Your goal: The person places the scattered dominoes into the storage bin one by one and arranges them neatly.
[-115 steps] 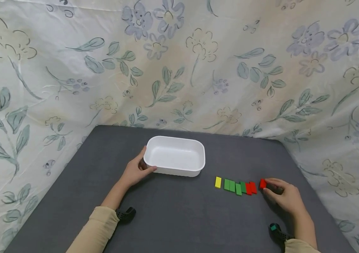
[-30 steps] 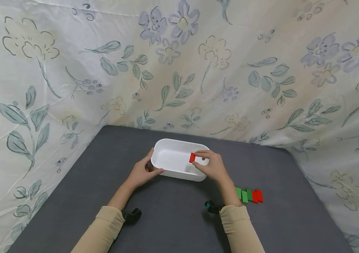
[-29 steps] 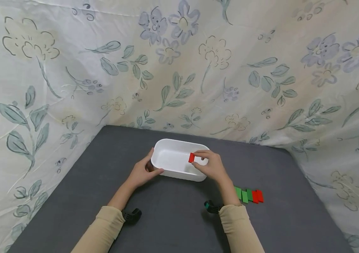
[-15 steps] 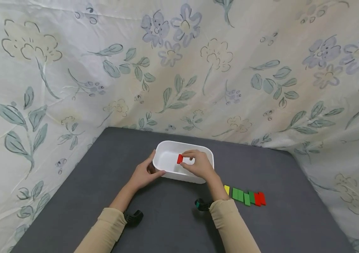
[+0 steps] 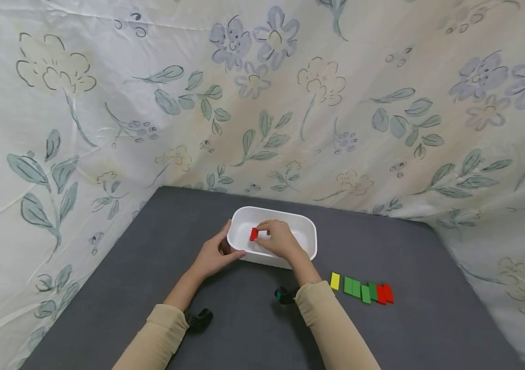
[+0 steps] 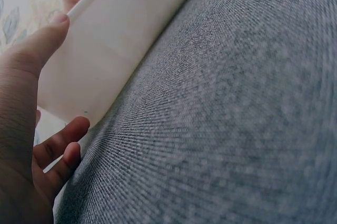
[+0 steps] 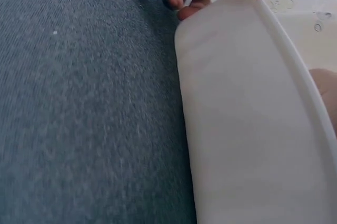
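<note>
A white plastic container (image 5: 309, 231) with rounded corners stands on the table. My left hand (image 5: 213, 255) holds its left end, thumb on the front rim and fingers at the end wall. In the left wrist view the thumb (image 6: 55, 28) lies at the rim of the container (image 6: 105, 50), with two fingertips low against the wall. My right hand (image 5: 282, 241) reaches inside and pinches a small red block (image 5: 254, 234) between thumb and fingers, over the left part of the floor. In the right wrist view the wall of the container (image 7: 242, 103) hides most of that hand.
Right of the container a row of small flat blocks lies on the dark grey tabletop (image 5: 243, 318): a yellow block (image 5: 335, 281), several green blocks (image 5: 356, 289) and two red blocks (image 5: 385, 294). A floral curtain (image 5: 262, 103) hangs behind the table.
My right hand took the red block from the row's right end and carried it left over the container. Over the last second it went further left and lower. The left hand kept its hold.
</note>
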`<action>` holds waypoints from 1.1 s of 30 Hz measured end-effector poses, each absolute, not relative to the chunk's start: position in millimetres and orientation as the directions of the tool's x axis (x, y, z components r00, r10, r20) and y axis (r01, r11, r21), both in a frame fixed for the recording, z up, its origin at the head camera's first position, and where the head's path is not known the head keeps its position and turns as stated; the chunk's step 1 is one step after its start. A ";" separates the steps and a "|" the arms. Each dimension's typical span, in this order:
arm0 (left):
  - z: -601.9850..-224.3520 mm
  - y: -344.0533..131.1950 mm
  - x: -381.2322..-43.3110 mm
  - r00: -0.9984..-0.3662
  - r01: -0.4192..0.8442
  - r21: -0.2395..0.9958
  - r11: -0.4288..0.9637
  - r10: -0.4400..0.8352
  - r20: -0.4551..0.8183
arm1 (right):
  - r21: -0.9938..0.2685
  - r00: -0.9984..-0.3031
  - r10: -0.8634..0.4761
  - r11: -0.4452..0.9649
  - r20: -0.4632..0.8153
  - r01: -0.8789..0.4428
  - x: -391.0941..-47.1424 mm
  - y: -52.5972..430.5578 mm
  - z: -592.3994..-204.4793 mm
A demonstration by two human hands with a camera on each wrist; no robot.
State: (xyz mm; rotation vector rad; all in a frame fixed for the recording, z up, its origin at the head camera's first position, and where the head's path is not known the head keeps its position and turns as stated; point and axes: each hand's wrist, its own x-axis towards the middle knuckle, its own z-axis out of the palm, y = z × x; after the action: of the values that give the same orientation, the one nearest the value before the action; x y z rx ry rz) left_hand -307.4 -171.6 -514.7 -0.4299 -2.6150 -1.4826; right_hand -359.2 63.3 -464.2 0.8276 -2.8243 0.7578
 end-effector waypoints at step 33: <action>-514.1 -180.6 -301.6 -0.951 0.304 0.831 0.466 0.208 0.231 | -0.324 -0.898 -0.434 0.843 0.064 -0.430 -385.2 11.6 -471.9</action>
State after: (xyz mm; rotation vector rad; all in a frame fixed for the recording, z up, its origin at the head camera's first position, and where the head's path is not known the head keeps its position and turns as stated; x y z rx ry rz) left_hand -301.6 -180.6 -514.1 -0.4559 -2.6056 -1.5075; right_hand -385.2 11.6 -471.9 0.7104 -3.0269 0.5275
